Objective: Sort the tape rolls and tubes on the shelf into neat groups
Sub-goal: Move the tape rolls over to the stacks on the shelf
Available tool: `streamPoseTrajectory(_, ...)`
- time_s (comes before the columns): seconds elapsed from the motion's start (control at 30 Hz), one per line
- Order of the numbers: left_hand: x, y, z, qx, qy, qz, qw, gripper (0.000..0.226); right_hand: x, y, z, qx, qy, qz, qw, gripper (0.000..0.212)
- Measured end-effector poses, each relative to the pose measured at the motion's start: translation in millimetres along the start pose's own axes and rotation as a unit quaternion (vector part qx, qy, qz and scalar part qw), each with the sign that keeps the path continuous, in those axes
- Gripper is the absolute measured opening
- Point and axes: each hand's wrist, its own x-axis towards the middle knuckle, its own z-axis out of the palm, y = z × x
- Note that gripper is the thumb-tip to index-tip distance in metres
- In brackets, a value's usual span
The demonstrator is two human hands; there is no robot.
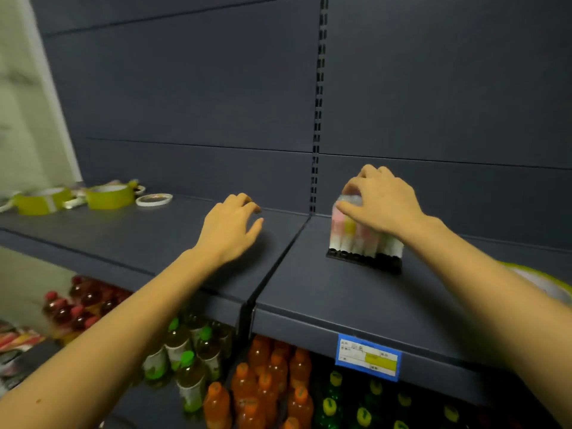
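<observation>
We see a block of pastel tubes (362,233) standing upright on the dark shelf (325,292), black caps down, long axes vertical, just right of the slotted upright (315,168). The right hand (380,202) grips the block's top from above. The left hand (230,227), fingers loosely curled, holds nothing left of the upright. Far left of it lie two yellow-green tape rolls (108,196) and a white ring (153,200).

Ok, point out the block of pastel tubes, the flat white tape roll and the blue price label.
block of pastel tubes (356,235), head view, front tube sides.
flat white tape roll (154,200), head view, near rim.
blue price label (368,357), head view, label face.
</observation>
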Motion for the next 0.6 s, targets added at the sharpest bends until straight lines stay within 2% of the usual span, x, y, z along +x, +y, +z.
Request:
streamPoseTrajectory(0.13,-32.1,-46.5,-23.4,0.05,-0.028,-0.064,0.996,0.036,13.5,-59.3,19.9,0.099,-0.022,-0.056,0.993,0.035)
streamPoseTrajectory(0.33,-75.3,-120.9,-60.8,0.054,-0.011,-0.175,0.983,0.031,34.8,-147.0,46.0,0.142,-0.072,-0.128,0.979,0.032)
streamPoseTrajectory(0.6,-117.2,-229.5,-96.8,0.084,-0.024,-0.205,0.975,0.031,74.4,-267.9,65.2,0.176,-0.11,-0.134,0.969,0.029)
